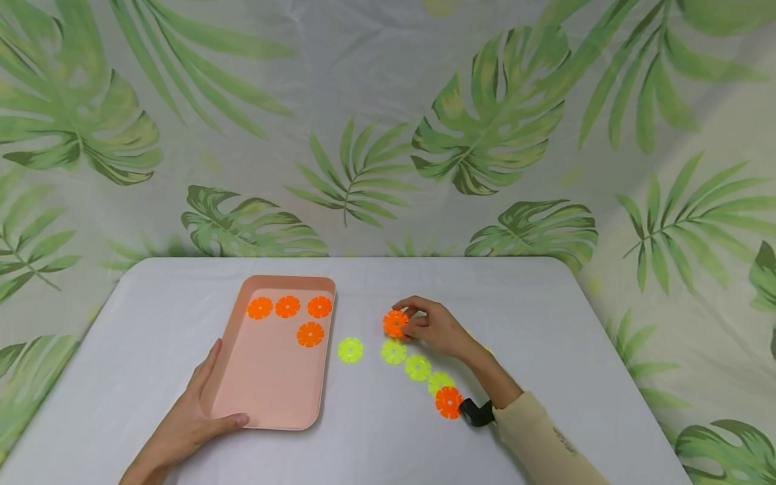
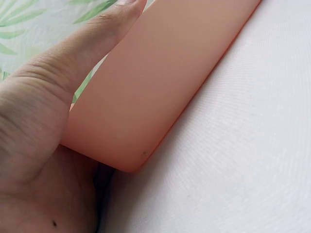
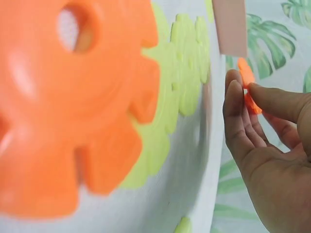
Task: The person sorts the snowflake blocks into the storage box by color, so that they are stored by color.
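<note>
Pinched between my right hand's (image 1: 441, 329) thumb and fingers is an orange flower-shaped slotted disc (image 1: 396, 324), held over the table beside a yellow-green disc (image 1: 394, 351). In the right wrist view that orange disc (image 3: 247, 80) shows edge-on at the fingertips. My left hand (image 1: 190, 414) rests at the near left corner of a pink tray (image 1: 263, 397), fingers straight along its left side and thumb extended over the near rim. Inside the tray lie several orange discs (image 1: 287, 306) toward the far end. The left wrist view shows the thumb along the tray's outer wall (image 2: 141, 82).
More yellow-green discs (image 1: 417, 368) run in a slanting row below the right hand. Another orange disc (image 1: 449, 402) overlaps the row's near end, by the black wrist device (image 1: 477, 412). A single yellow-green disc (image 1: 350, 350) lies right of the tray. White cloth covers the table (image 1: 376, 438).
</note>
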### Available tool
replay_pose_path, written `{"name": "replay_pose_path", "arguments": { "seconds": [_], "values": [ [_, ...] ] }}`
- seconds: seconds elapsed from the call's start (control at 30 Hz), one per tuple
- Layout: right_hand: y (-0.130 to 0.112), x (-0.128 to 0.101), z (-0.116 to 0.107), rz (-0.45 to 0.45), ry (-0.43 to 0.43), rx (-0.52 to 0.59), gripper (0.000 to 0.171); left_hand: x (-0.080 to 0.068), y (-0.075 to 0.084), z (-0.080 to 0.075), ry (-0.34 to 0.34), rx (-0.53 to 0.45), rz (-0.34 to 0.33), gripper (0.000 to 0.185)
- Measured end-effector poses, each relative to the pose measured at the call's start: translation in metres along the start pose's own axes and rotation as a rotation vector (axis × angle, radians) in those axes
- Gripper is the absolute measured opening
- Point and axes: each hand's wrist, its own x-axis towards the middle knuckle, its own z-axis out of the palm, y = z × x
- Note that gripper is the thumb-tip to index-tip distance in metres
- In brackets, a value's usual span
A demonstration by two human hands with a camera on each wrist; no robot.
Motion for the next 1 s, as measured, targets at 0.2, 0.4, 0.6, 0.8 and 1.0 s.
{"name": "replay_pose_path", "arguments": {
  "seconds": [0.2,0.4,0.6,0.8,1.0],
  "values": [
    [-0.005,0.007,0.009,0.0,-0.022,0.009,0.039,0.001,-0.001,0.0,0.002,0.001,0.001,0.129],
    [-0.01,0.014,0.02,-0.014,-0.024,0.02,0.039,0.001,0.0,-0.001,-0.007,-0.001,-0.014,0.129],
    [-0.015,0.021,0.027,-0.016,-0.01,0.029,0.038,-0.001,0.001,0.0,-0.009,-0.009,-0.032,0.127],
    [-0.019,0.028,0.033,-0.013,-0.022,0.076,0.039,-0.001,0.001,-0.001,-0.016,0.0,-0.058,0.128],
    [-0.023,0.033,0.039,-0.015,-0.022,0.064,0.038,0.002,0.002,-0.001,-0.022,-0.031,-0.047,0.131]
  ]
}}
